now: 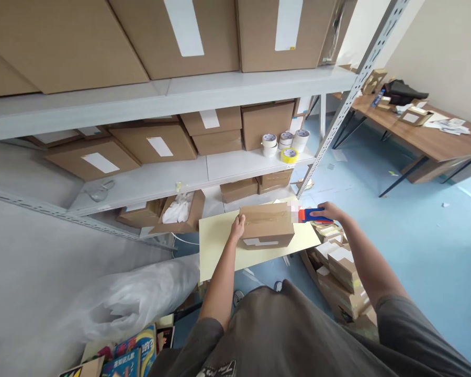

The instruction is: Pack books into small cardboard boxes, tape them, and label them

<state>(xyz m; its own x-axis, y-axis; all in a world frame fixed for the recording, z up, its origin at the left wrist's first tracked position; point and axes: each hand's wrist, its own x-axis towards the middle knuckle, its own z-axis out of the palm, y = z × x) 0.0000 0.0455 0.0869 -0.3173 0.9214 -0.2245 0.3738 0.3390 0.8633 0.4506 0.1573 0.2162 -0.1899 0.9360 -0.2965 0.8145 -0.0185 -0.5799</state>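
Blue flooring (357,204), littered with paper scraps, is seen beside grey metal shelving (220,93). Its top shelf is filled with large brown cartons (222,44); on the middle shelf, smaller boxes (217,142) are lined up, with white tape rolls (269,149) and a yellow roll (289,155) grouped near the right upright. Below, an open box (196,212) is partly filled with white material (178,208).

In front of the shelving, a pale yellow board (217,254) is set out, and on it a taped carton (265,230) is placed, lying flat with its seam upward. Its left end is touched by the left hand (238,228); the fingertips are largely hidden, so whether they are spread or pressed together cannot be told. By the right hand (329,210), a blue-and-red tool (312,215) is gripped, the fingers curled closely around it, and it is pointed at the carton's right end. Its tip is blurred out, so contact cannot be confirmed.

Space around the board is crowded: to the right by stacked parcels (345,264), to the left by a bulky roll of plastic wrap (149,290), with colourful books (127,361) below. Farther right, a wooden table (439,136) is strewn with papers (449,125) and a black bag (404,91).
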